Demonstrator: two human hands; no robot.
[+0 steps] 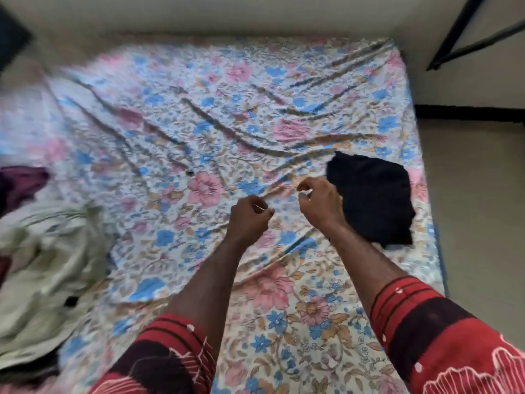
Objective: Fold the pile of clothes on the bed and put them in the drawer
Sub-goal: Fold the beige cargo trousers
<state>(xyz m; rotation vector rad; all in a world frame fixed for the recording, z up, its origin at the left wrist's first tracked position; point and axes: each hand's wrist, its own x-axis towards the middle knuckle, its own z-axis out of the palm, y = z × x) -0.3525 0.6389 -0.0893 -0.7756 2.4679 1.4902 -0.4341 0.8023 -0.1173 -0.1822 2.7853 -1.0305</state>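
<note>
Both hands hover with fingers loosely curled and hold no cloth: the left hand (251, 213) and the right hand (318, 203) hang just above the floral bedsheet (284, 322), close together; whether something thin lies by the left fingers cannot be told. So each grip is free for a fresh garment.

Just beside the right hand, partly behind it, lies a folded black garment (372, 197), flat near the bed's right edge. At the left edge sits the unfolded pile (42, 268): pale green cloth heaped up, with a maroon piece (20, 184) farther back. No drawer shows.

The step in hand looks like fetching the next piece. To do it well, take one garment off the pile by its shoulders or waistband, not a fistful, and spread it on the bare sheet in front, away from the black one. Smoothing the sheet's wrinkles first would likely keep the folds square.
</note>
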